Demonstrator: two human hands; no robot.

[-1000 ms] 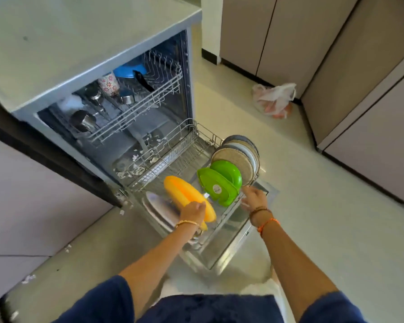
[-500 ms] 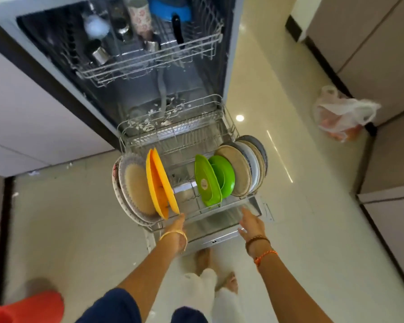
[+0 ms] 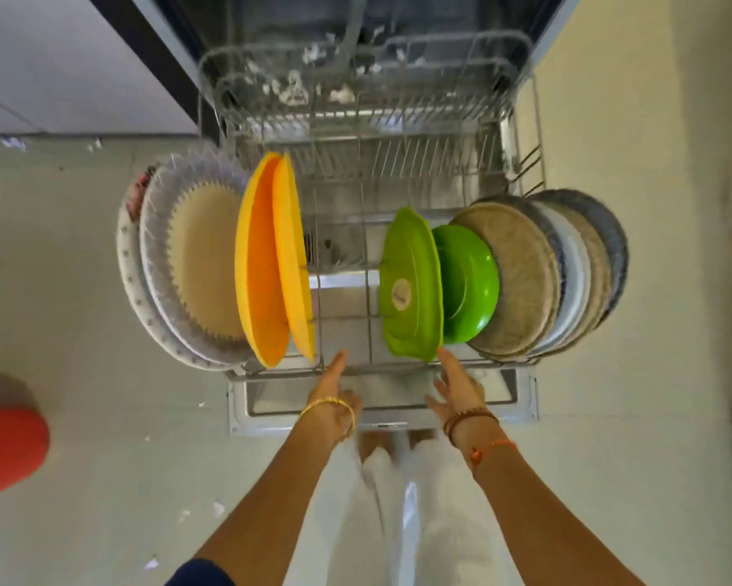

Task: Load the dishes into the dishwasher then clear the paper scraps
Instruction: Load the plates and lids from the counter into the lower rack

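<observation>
Left hand, grip empty: fingers extended, tips at the front rail of the rack; it has let go of the orange plates held a second ago. Right hand, grip likewise empty, fingers straight, just beside the green plates. Plates stand on edge, orange left, green and grey right, middle slots bare. Loading looks near done; rack likely ready to push in. Paper scraps: inside the dishwasher rear and scattered on the floor, uncleared. Red object: floor, far left.
</observation>
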